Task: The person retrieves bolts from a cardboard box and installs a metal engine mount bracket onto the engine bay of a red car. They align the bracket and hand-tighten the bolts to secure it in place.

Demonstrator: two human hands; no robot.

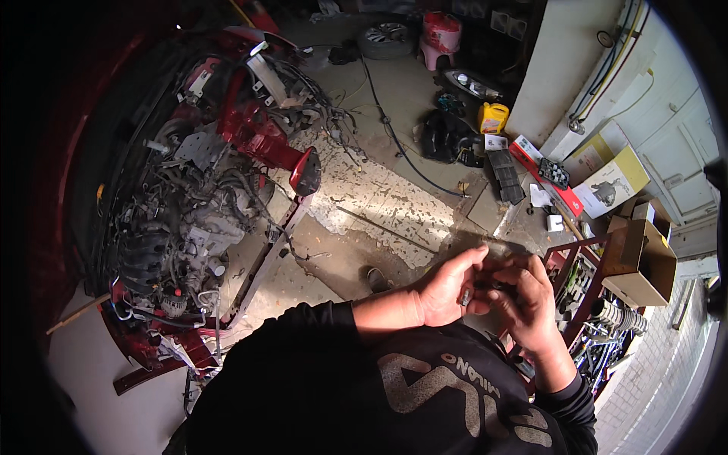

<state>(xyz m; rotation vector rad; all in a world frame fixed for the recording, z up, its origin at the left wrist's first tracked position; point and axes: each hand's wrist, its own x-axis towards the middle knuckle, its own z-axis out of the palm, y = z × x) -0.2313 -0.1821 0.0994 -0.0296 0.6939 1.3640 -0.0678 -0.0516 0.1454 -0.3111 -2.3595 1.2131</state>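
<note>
My left hand (446, 288) and my right hand (529, 302) meet in front of my chest, over the tool cart's near side. A small grey metal piece (465, 296) shows at the left hand's curled fingers; its kind is too small to tell. The right hand's fingers are bent and pinched together close beside it, around something dark that they mostly hide. Whether both hands touch one and the same part, I cannot tell.
At left stands a red car with its front stripped and its engine (174, 235) exposed. On the right are a red tool cart (557, 262), an open cardboard box (644, 262), a yellow jug (493, 118) and a headlight (472, 83). A dark cable (387, 121) crosses the floor.
</note>
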